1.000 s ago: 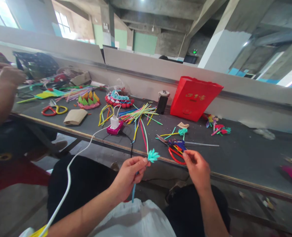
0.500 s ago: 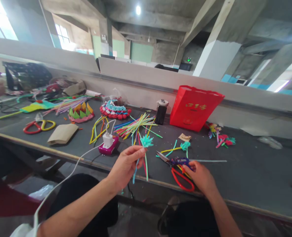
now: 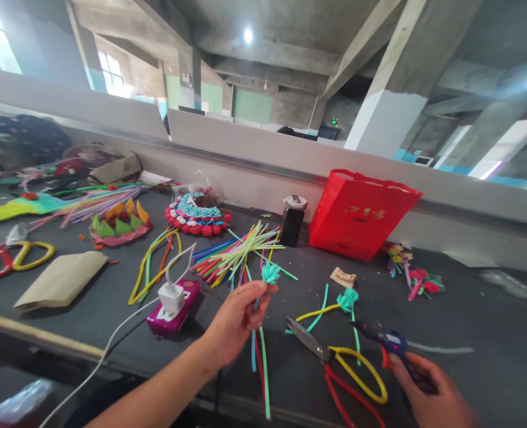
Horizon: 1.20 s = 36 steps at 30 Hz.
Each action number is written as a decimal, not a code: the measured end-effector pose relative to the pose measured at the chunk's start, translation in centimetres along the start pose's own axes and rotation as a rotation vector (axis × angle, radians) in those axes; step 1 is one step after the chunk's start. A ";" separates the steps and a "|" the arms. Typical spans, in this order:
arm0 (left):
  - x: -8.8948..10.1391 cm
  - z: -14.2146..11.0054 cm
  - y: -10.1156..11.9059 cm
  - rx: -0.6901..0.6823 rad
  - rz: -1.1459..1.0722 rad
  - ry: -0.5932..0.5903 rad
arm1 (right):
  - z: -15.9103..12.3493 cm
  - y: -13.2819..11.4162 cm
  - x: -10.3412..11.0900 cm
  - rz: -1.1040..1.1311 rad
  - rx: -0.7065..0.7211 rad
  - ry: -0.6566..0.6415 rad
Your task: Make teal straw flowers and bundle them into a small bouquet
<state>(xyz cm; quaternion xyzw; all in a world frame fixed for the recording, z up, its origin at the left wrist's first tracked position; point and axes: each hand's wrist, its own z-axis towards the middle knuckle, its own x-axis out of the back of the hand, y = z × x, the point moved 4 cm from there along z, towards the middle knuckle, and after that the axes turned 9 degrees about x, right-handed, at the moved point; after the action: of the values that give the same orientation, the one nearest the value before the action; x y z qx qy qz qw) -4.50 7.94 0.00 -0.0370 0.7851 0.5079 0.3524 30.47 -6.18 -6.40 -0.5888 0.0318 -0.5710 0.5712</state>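
Shifted off the red-and-yellow-handled metal scissors [image 3: 313,342], the dark-blue glue gun [image 3: 394,340] sits in the right hand [image 3: 441,395], gripped by its handle, presumably sparing fingers the nozzle. Left-hand [image 3: 240,318] fingertips pinch the turquoise fuzzy-stem flower [image 3: 271,273] low, probably keeping petals uncrushed, above the black tabletop [image 3: 477,318].

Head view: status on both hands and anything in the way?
Left hand: pinching teal flower. Right hand: gripping glue gun. Possible obstruction: scissors lying between the hands; second teal flower just beyond.
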 end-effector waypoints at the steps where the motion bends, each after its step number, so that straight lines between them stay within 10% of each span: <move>1: 0.5 0.5 -0.2 0.019 -0.008 0.001 | 0.3 0.4 0.1 0.010 -0.029 0.002; 8: 2.3 1.8 -0.1 0.032 -0.032 0.021 | 1.7 2.3 0.6 -0.058 -0.205 -0.055; 36: 1.7 2.0 -0.6 -0.053 0.044 -0.090 | 0.3 1.8 0.7 -0.211 0.297 0.051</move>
<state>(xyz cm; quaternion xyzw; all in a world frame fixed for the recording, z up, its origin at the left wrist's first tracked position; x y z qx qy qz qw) -4.48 9.83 -2.00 -0.0061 0.7554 0.5373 0.3750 32.02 -7.11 -7.18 -0.4832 -0.1003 -0.6409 0.5880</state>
